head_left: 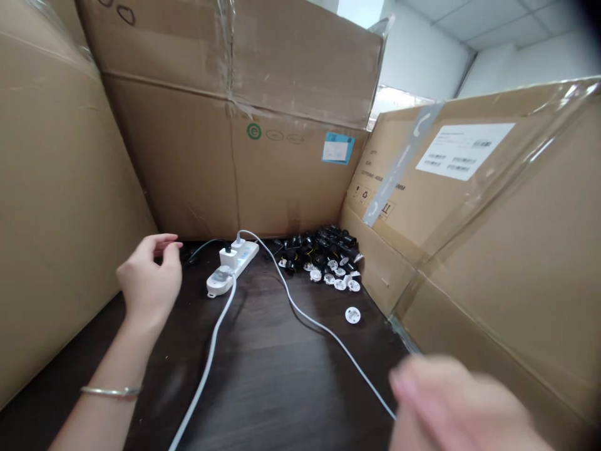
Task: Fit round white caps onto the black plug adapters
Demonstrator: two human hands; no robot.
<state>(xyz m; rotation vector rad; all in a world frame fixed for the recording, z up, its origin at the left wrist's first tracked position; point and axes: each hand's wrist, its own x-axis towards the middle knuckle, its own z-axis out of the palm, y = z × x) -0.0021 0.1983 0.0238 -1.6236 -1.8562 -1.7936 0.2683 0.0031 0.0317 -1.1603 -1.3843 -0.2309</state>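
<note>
My left hand [150, 279] hovers over the dark wood table, fingers loosely curled and holding nothing, just left of a white power strip [244, 258]. A white plug adapter [228, 257] sits in the strip, and a white cable [206, 369] runs from the strip's near end toward me. A second white cable [305, 312] crosses the table to the right. Blurred by motion, my right hand [451, 401] is at the lower right, near that cable. Beyond the strip lies a heap of small black parts [319, 250] with white round discs, and one loose white disc [352, 315] lies apart.
Large cardboard boxes [235, 150] stand along the back, left and right of the dark wood table [277, 376], forming walls around it. A thin black cable [206, 248] lies behind the power strip. A silver bangle [111, 392] circles my left wrist.
</note>
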